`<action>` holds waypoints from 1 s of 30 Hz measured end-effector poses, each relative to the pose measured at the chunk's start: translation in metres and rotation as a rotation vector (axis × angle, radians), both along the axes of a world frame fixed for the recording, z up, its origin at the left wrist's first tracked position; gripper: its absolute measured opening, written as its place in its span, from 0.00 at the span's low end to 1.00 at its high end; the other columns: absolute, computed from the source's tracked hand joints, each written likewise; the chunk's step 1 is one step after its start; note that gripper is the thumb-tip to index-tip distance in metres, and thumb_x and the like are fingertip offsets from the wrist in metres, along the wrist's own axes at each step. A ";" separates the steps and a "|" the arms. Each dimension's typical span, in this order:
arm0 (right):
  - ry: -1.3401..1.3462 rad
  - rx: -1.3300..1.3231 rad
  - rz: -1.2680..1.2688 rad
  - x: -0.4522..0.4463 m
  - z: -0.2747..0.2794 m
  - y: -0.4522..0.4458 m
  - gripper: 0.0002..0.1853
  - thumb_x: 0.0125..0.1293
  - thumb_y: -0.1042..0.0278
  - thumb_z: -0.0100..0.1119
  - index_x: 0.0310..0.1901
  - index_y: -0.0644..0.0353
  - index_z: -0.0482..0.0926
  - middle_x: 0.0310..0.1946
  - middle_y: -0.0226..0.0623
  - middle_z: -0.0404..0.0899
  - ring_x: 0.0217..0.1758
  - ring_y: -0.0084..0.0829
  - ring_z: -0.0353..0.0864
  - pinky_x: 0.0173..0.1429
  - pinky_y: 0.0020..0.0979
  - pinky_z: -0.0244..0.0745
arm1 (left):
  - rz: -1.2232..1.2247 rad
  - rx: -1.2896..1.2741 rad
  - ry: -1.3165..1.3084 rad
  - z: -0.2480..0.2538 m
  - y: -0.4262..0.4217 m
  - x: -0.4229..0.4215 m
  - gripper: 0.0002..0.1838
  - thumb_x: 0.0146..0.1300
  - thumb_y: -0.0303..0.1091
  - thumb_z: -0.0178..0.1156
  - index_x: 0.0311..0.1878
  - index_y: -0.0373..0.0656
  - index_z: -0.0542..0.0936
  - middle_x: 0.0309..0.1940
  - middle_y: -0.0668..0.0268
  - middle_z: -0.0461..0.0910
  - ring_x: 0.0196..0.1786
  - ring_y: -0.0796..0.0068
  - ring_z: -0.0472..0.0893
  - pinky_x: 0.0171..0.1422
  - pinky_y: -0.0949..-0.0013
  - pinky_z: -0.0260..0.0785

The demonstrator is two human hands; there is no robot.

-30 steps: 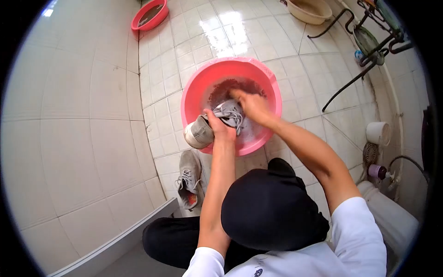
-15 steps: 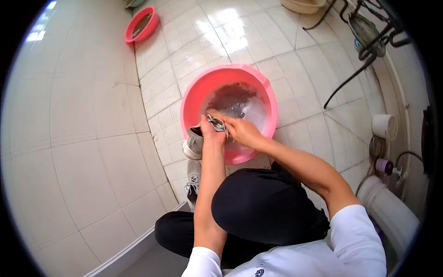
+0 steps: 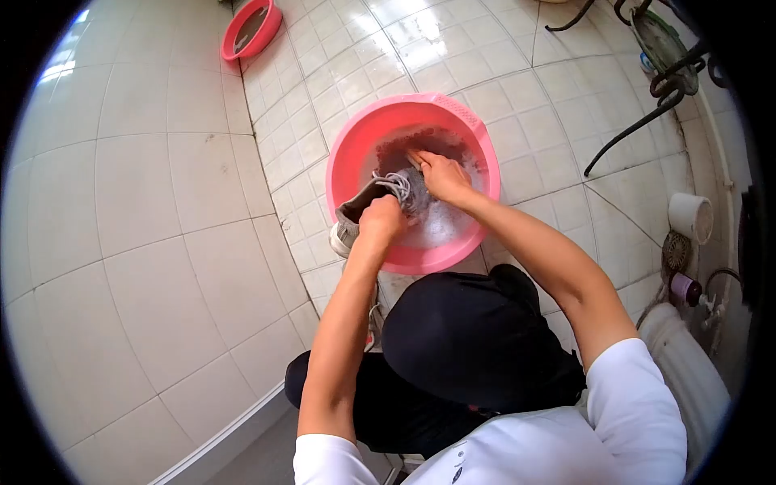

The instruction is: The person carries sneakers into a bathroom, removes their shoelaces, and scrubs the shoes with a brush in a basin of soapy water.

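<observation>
A grey lace-up shoe (image 3: 352, 212) with a white sole lies tilted over the left side of a pink basin (image 3: 438, 260). Its heel juts past the rim and its toe reaches down to the foamy water (image 3: 440, 226). My left hand (image 3: 382, 217) is closed on the shoe's side, near the white laces. Beyond the toe, my right hand (image 3: 444, 176) grips a tan wooden brush (image 3: 415, 158) just over the water, its bristles hidden. Part of another shoe (image 3: 373, 317) shows on the floor behind my left forearm.
A smaller pink basin (image 3: 252, 31) holding dark liquid stands by the tiled wall at upper left. To the right are a black metal stand (image 3: 638, 133), a white container (image 3: 689, 218), a purple bottle (image 3: 685, 288) and a thick white pipe (image 3: 683, 356).
The shoe has turned and moved down into the basin, its opening now facing up. My right hand has shifted away from my left, up and right, with the brush. The view has shifted slightly.
</observation>
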State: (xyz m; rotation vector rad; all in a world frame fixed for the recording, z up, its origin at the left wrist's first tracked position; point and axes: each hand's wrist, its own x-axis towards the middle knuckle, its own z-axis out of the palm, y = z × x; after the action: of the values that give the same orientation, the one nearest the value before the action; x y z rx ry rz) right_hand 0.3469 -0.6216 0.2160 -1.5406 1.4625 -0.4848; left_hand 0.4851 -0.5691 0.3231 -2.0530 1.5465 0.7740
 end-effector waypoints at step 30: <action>-0.056 -0.078 0.217 -0.017 0.024 0.039 0.18 0.76 0.62 0.44 0.60 0.48 0.80 0.43 0.60 0.84 0.48 0.62 0.82 0.54 0.57 0.76 | 1.239 -0.104 0.960 -0.023 0.009 0.080 0.12 0.72 0.31 0.59 0.51 0.33 0.80 0.39 0.55 0.86 0.38 0.62 0.87 0.45 0.58 0.81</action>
State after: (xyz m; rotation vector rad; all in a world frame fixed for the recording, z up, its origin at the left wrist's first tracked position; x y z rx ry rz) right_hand 0.3302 -0.5824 0.2403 -1.7113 1.2287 -0.4564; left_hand 0.5650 -0.5597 0.3003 -2.8011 0.3547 2.3849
